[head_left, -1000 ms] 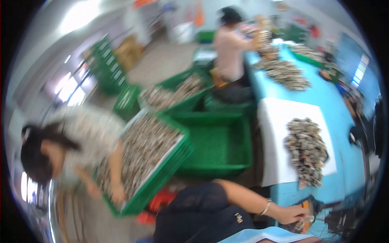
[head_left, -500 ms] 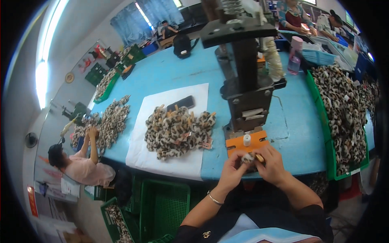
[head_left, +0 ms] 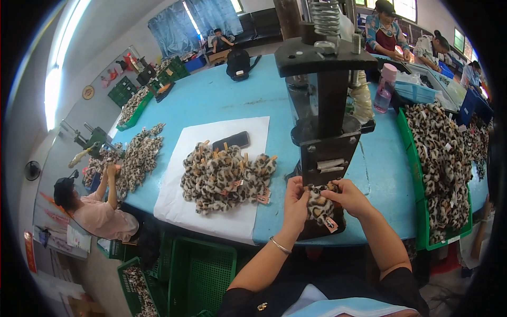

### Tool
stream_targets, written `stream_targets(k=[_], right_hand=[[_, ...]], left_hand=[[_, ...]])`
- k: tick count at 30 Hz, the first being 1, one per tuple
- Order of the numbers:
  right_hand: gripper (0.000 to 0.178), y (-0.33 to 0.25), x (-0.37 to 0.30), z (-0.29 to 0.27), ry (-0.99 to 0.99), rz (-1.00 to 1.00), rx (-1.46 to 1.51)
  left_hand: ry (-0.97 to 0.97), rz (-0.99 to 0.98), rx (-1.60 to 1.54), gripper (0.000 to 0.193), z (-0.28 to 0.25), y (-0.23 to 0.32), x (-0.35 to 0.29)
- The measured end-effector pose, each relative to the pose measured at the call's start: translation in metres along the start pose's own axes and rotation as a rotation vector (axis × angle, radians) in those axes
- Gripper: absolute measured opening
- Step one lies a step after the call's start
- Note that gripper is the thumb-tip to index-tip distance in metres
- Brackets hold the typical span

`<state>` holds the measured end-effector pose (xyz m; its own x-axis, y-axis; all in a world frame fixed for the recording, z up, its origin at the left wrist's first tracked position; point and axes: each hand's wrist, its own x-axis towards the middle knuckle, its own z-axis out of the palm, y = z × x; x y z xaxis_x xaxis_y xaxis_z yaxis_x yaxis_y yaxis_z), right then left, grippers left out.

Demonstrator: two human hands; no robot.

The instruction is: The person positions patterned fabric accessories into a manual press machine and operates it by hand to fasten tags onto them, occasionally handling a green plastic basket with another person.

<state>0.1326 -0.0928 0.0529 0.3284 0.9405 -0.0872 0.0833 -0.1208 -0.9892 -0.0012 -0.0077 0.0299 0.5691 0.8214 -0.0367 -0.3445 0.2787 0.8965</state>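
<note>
Close to the table's front edge, both my hands grip one leopard-print plush piece (head_left: 319,207). My left hand (head_left: 297,205) pinches its left side with thumb and fingers, and my right hand (head_left: 353,197) pinches its upper right. From its lower end hangs a small pinkish tag (head_left: 331,224). Right behind the hands stands a dark metal press (head_left: 323,153) with a coil spring on top; its lower working part is hidden by the hands and the plush. To the left, a heap of similar plush pieces (head_left: 222,179), several with tan clips sticking up, lies on a white sheet (head_left: 177,195).
A black phone (head_left: 231,140) lies behind the heap. On the right stand a green crate (head_left: 418,198) full of plush pieces and a pink bottle (head_left: 384,89). A co-worker (head_left: 105,211) sits at the left by another heap. Green crates (head_left: 203,274) stand below the table.
Both hands have moved slightly forward with the plush piece, which now hangs in fuller view with its tag showing. The orange plate seen before is now out of sight. The view has shifted a little.
</note>
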Motion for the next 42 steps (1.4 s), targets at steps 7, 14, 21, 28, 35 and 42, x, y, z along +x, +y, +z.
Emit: stream_targets(k=[7, 14, 21, 28, 35, 42], right_hand=[[0.013, 0.005, 0.001, -0.004, 0.023, 0.099, 0.306], [0.012, 0.028, -0.012, 0.011, 0.127, 0.049, 0.36], [0.023, -0.006, -0.001, -0.014, -0.049, 0.019, -0.076], [0.035, -0.044, 0.028, -0.024, -0.292, 0.087, -0.195], [0.028, -0.015, 0.011, 0.011, -0.026, 0.019, 0.274], [0.025, 0.007, 0.003, 0.012, 0.067, -0.006, 0.274]], left_hand=[[-0.083, -0.161, -0.003, 0.024, 0.005, 0.002, 0.011], [-0.026, 0.124, 0.661, 0.011, -0.008, -0.016, -0.004], [-0.175, 0.366, 0.776, 0.013, -0.006, 0.003, -0.014], [-0.112, 0.517, 0.912, 0.027, -0.005, -0.006, -0.019], [-0.052, 0.541, 1.185, 0.036, -0.007, -0.01, -0.029], [-0.145, 0.552, 1.26, 0.046, -0.013, -0.016, -0.026]])
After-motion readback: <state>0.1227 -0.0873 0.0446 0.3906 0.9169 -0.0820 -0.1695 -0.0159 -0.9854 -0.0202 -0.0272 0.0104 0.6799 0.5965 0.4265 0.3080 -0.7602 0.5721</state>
